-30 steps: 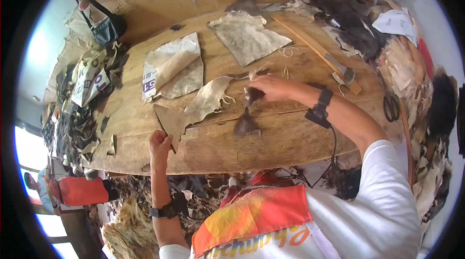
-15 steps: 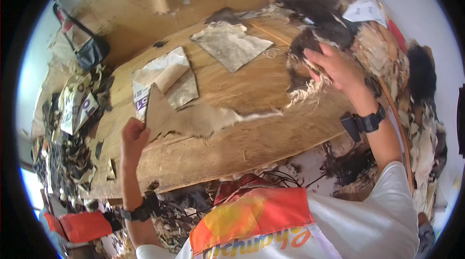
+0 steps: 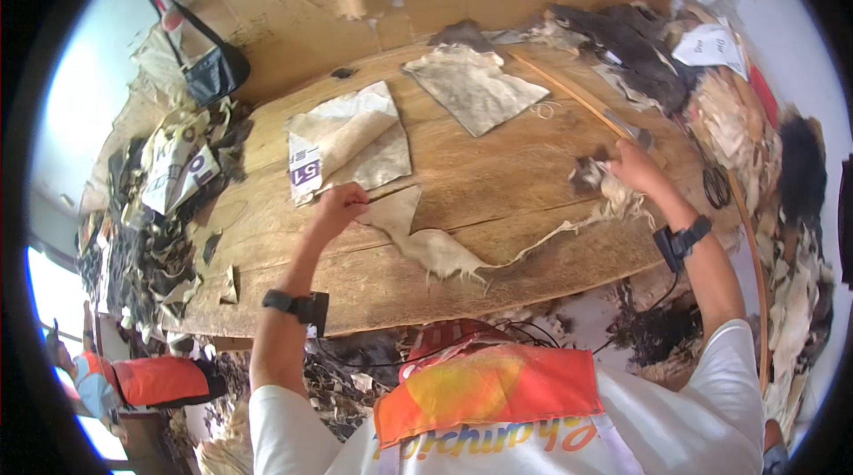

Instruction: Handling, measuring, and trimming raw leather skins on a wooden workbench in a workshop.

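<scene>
Pale hide piece [image 3: 437,251] was found stretched over the near half of the wooden table [image 3: 524,177], its narrow tail running toward the table's right end. The hands were well apart. Left hand [image 3: 342,203], left of the table's middle, was clamped on the hide's upper left edge. A thin dark strip [image 3: 393,194] projected beside its fingers; its nature could not be determined. Right hand [image 3: 640,169], over the table's right part, was closed on a fringed scrap [image 3: 622,201]; whether scrap and tail were joined could not be told. On the table's far half lay a grey hide [image 3: 477,88] and a folded hide [image 3: 351,139] with printed wrapping.
</scene>
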`<action>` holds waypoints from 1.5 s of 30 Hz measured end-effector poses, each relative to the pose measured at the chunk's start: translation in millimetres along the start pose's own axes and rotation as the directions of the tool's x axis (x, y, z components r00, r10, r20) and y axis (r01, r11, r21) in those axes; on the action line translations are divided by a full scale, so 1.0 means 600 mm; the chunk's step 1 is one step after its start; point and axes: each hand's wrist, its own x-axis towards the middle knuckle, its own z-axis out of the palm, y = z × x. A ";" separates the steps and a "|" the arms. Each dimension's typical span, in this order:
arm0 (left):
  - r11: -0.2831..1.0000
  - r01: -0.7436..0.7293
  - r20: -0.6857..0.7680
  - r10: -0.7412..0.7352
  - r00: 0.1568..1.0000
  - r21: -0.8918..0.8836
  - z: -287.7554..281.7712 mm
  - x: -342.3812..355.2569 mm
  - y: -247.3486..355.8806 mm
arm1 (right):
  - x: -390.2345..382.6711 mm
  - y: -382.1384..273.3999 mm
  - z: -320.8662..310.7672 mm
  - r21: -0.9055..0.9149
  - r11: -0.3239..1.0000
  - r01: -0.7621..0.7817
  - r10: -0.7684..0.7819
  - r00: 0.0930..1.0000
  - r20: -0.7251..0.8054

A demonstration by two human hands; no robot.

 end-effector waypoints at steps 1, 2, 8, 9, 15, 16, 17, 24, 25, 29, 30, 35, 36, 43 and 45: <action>0.991 -0.023 -0.078 0.034 0.996 0.131 0.002 -0.005 -0.017 | -0.031 -0.073 -0.013 -0.249 0.968 -0.022 -0.007 0.993 -0.117; 0.991 -0.014 -0.090 0.026 0.996 0.130 0.008 -0.002 -0.015 | -0.045 -0.099 -0.018 -0.336 0.936 0.109 -0.195 0.953 -0.233; 0.927 0.007 -0.186 0.068 0.980 0.375 0.023 0.005 -0.027 | -0.044 -0.327 0.020 0.370 0.771 0.518 -0.620 0.741 0.257; 0.927 0.011 -0.189 0.065 0.980 0.375 0.026 0.004 -0.021 | -0.039 -0.346 0.040 0.348 0.716 0.605 -0.695 0.663 0.276; 0.798 -0.138 -0.299 0.371 0.879 0.586 0.103 -0.057 0.041 | -0.060 -0.271 0.091 0.273 0.697 0.663 -0.717 0.632 0.294; 0.801 -0.131 -0.303 0.365 0.880 0.584 0.104 -0.068 0.046 | -0.055 -0.246 0.106 0.231 0.705 0.671 -0.709 0.666 0.229; 0.819 -0.181 -0.209 0.342 0.916 0.544 0.106 -0.071 0.050 | -0.049 -0.227 0.115 0.186 0.720 0.669 -0.694 0.702 0.159; 0.742 -0.262 -0.052 0.370 0.927 0.617 0.095 -0.043 0.017 | -0.054 -0.213 0.113 0.170 0.681 0.713 -0.732 0.672 0.114; 0.741 -0.273 -0.043 0.376 0.926 0.614 0.094 -0.039 0.016 | -0.065 -0.216 0.102 0.220 0.674 0.705 -0.728 0.685 0.035; 0.683 -0.315 -0.019 0.434 0.901 0.659 0.071 -0.038 -0.008 | -0.148 -0.275 0.031 0.099 0.505 0.857 -0.832 0.514 -0.207; 0.668 -0.330 -0.020 0.458 0.888 0.667 0.070 -0.033 -0.009 | -0.166 -0.281 0.038 0.097 0.510 0.854 -0.829 0.519 -0.209; 0.597 -0.410 0.091 0.490 0.867 0.689 0.077 -0.062 -0.009 | -0.205 -0.295 0.111 0.215 0.120 0.969 -0.988 0.096 0.120; 0.545 -0.412 0.132 0.480 0.868 0.730 0.073 -0.068 -0.009 | -0.205 -0.299 0.115 0.317 0.183 0.931 -0.981 0.149 0.128; 0.964 0.024 -0.186 0.026 0.982 0.263 0.129 -0.045 0.058 | -0.091 -0.371 0.081 0.492 0.429 0.757 -0.889 0.449 0.084; 0.834 0.040 -0.209 0.091 0.974 0.550 0.159 -0.034 0.041 | -0.051 -0.404 0.084 0.423 0.513 0.747 -0.843 0.531 0.084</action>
